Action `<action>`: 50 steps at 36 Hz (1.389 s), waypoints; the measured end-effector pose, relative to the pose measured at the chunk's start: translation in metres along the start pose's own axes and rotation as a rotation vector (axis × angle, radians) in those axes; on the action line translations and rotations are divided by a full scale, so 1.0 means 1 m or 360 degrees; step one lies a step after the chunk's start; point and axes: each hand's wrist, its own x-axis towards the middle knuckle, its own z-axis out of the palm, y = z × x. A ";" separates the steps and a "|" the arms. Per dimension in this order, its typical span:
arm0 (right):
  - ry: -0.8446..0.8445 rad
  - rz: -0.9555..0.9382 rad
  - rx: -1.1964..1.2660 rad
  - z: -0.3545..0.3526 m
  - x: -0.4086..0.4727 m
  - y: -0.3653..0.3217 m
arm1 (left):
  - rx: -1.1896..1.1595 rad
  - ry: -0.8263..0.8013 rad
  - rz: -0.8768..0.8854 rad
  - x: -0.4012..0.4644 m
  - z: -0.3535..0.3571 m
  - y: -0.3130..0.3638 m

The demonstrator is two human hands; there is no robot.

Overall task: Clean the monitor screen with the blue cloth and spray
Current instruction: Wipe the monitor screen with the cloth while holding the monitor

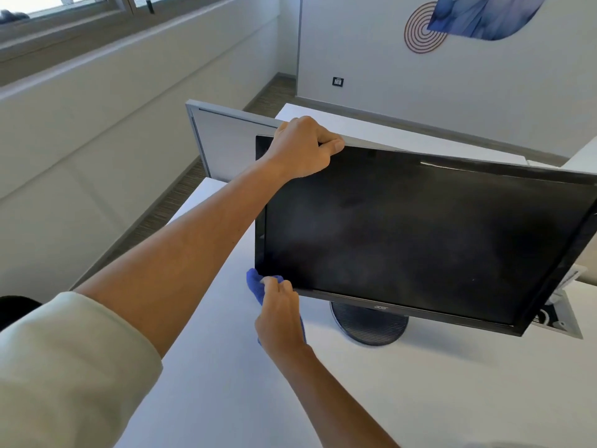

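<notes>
head view: partition (223,137) behind monitor (420,234)

This is an office. A white desk (371,392) carries a monitor (420,231) on a round stand, with a grey divider panel (223,137) behind it and a cable hatch (560,315) set into the top. Plain white walls, 1 wall socket (338,81), striped carpet (181,195) and abstract wall art (478,17) surround it.

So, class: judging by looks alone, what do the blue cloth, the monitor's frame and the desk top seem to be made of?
Blue cloth: soft, probably microfibre; it bunches with a fine ribbed weave.
Monitor frame: likely glossy black plastic; light glints along its edge.
Desk top: smooth matt white, perhaps laminate; no grain shows.
</notes>
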 end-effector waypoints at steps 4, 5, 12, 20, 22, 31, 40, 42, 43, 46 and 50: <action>0.0059 -0.0013 -0.0072 -0.004 0.005 0.001 | 0.0034 0.0010 0.0030 0.000 0.001 0.002; 0.0068 -0.0019 -0.0119 -0.005 0.006 0.001 | 0.0056 0.0010 0.0040 0.001 0.002 0.003; 0.0101 -0.0117 -0.0429 -0.013 0.004 -0.008 | 0.0053 -0.0032 0.0035 -0.002 -0.002 0.000; 0.0122 -0.0006 -0.0517 -0.028 0.003 0.024 | 0.0026 -0.0026 0.0007 -0.011 -0.005 -0.003; 0.0142 0.0056 -0.0519 -0.040 -0.002 0.037 | 0.0010 -0.0011 -0.0006 -0.011 -0.005 -0.001; 0.0263 0.0326 -0.0542 -0.086 -0.026 0.124 | 0.0018 -0.0001 -0.0005 -0.010 -0.006 0.002; 0.0375 0.0466 -0.0667 -0.133 -0.053 0.193 | 0.0074 0.0001 0.0069 -0.009 -0.003 0.009; 0.0475 0.0455 -0.0671 -0.143 -0.060 0.206 | 0.0081 0.0007 0.0076 -0.008 -0.002 0.009; 0.0497 0.0467 -0.0682 -0.148 -0.063 0.213 | 0.0088 0.0014 0.0078 -0.008 -0.002 0.009; 0.0492 0.0561 -0.0793 -0.165 -0.071 0.237 | 0.0089 0.0014 0.0091 -0.007 0.000 0.008; 0.0554 0.0673 -0.0837 -0.192 -0.084 0.266 | 0.0089 0.0017 0.0095 -0.006 0.000 0.009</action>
